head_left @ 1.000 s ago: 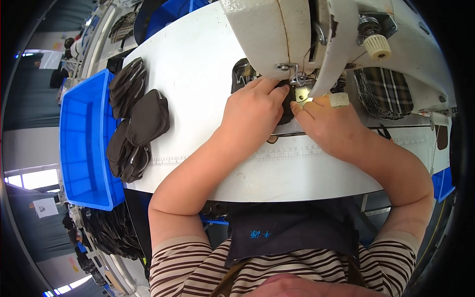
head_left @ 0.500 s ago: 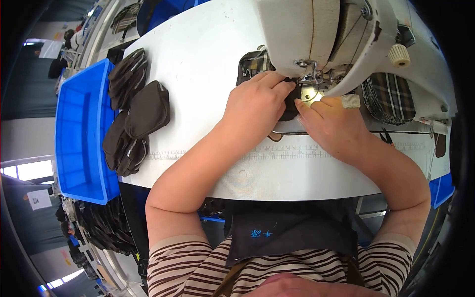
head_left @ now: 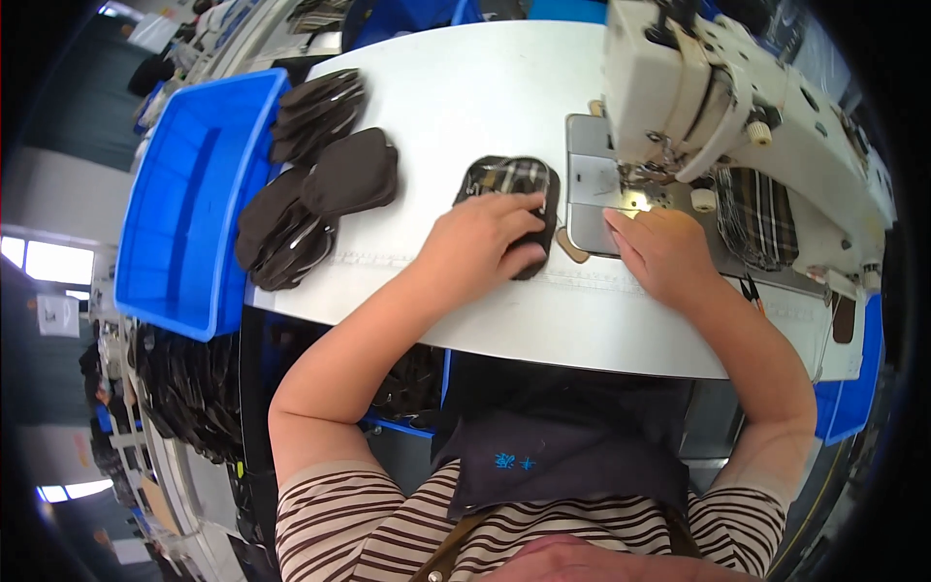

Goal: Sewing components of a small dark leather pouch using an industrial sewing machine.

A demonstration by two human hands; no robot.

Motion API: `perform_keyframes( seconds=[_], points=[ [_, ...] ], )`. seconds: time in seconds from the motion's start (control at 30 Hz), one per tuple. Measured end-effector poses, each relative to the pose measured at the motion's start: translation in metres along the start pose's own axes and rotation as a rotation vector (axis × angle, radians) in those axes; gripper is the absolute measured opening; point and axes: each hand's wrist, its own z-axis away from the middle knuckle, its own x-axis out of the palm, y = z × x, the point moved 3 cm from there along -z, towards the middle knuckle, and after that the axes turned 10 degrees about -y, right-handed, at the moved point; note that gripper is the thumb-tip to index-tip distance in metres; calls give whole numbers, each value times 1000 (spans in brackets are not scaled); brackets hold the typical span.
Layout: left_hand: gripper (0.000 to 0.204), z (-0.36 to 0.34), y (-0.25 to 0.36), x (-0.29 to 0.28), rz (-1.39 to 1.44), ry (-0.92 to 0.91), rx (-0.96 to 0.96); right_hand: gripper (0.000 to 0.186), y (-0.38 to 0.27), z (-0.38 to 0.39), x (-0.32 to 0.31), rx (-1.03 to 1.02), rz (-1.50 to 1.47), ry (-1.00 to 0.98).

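Observation:
A plaid fabric pouch with dark edging (head_left: pixel 509 176) lies on the white table left of the sewing machine (head_left: pixel 648 73). My left hand (head_left: pixel 477 242) grips it, fingers across its top and thumb on its lower part. My right hand (head_left: pixel 667 252) has its fingers bent together at the front of the lit metal plate (head_left: pixel 587 223), below the needle area. Whether anything is between those fingers is too small to make out. A stack of plaid pieces (head_left: pixel 754 218) lies right of the needle area.
Piles of dark brown pouches (head_left: pixel 349 170) sit on the table's left, beside a blue bin (head_left: pixel 184 213). Dark-handled snips (head_left: pixel 752 296) lie by the right forearm. Another blue bin (head_left: pixel 849 388) is at lower right, and dark fabric (head_left: pixel 189 388) hangs below the left bin.
The pouch has come leftward out from under the machine head with my left hand, baring the metal plate. My right hand remains near the needle. The view has shifted, showing more table.

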Motion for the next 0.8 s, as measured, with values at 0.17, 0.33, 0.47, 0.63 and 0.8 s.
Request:
perform_keyframes(
  seconds=[0.17, 0.33, 0.47, 0.63, 0.8],
  points=[
    [96, 74, 28, 0, 20, -104, 113, 25, -6, -3, -7, 14, 60, 6],
    [82, 123, 28, 9, -12, -164, 123, 23, -6, -2, 1, 14, 113, 11],
    [59, 159, -3, -23, 431, 91, -108, 24, -2, 3, 4, 45, 107, -20],
    [31, 270, -100, -166, 250, 1203, -514, 26, 3, 10, 1, 43, 85, -7],
    [39, 491, -147, -289, -733, 1427, -704, 24, -4, 0, -2, 28, 9, 42]
  ],
)
